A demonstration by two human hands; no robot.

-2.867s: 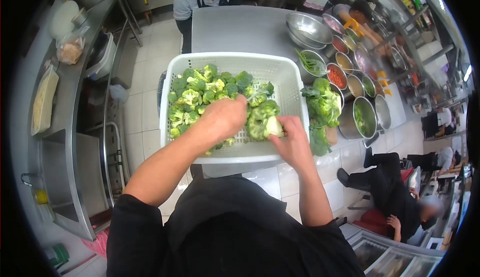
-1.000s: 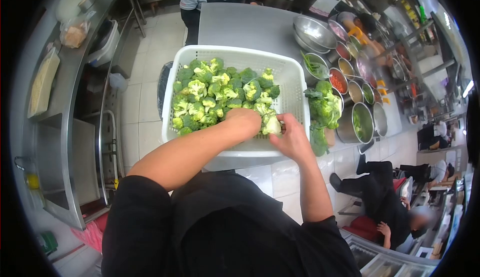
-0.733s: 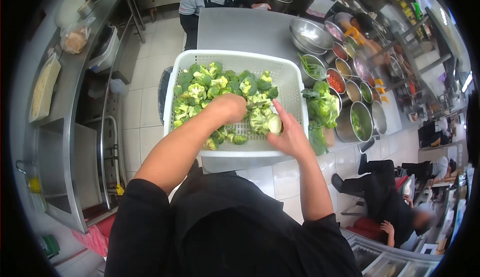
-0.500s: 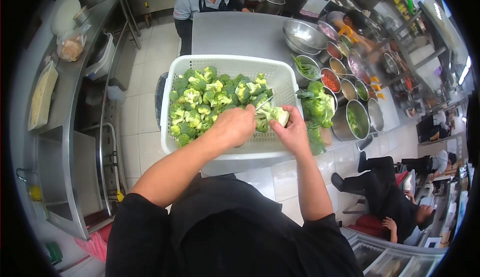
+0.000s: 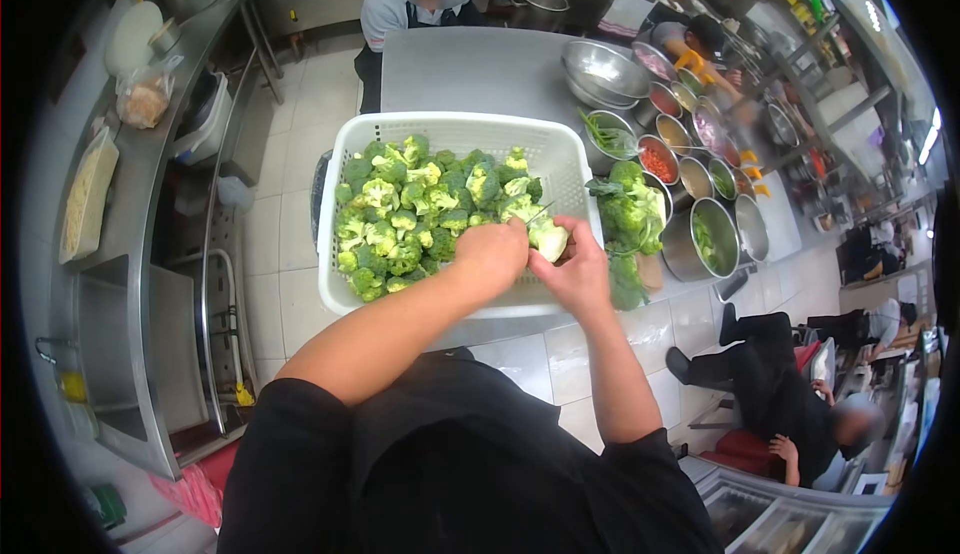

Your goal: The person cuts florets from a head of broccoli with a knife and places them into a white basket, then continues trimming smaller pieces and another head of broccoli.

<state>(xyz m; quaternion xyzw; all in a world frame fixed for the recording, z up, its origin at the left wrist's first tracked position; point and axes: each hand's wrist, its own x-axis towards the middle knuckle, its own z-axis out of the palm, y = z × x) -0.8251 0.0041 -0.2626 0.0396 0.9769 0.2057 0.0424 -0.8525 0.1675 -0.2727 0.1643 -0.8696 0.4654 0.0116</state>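
Over the front right of a white perforated basket [image 5: 345, 299], my two hands work close together. My left hand [image 5: 492, 257] is closed around a knife [image 5: 541, 212], whose thin blade shows beyond the fingers while its handle is hidden. In my right hand [image 5: 578, 272] is a piece of broccoli [image 5: 548, 239], its pale stem facing up, with the blade right beside it. Many cut broccoli florets [image 5: 385, 229] fill the left and middle of the basket. Larger uncut broccoli heads [image 5: 632, 209] lie just outside its right wall.
Metal pots [image 5: 702, 239] of chopped vegetables and stacked steel bowls [image 5: 605, 69] stand along the table's right side. A co-worker [image 5: 415, 14] is at the far edge; another person [image 5: 790, 394] sits at the right. A steel counter with a sink [image 5: 165, 344] runs along the left.
The broccoli piece has turned and looks smaller, its stem end now upward. My left hand has shifted slightly right and down. The co-worker at the far edge has moved a little right.
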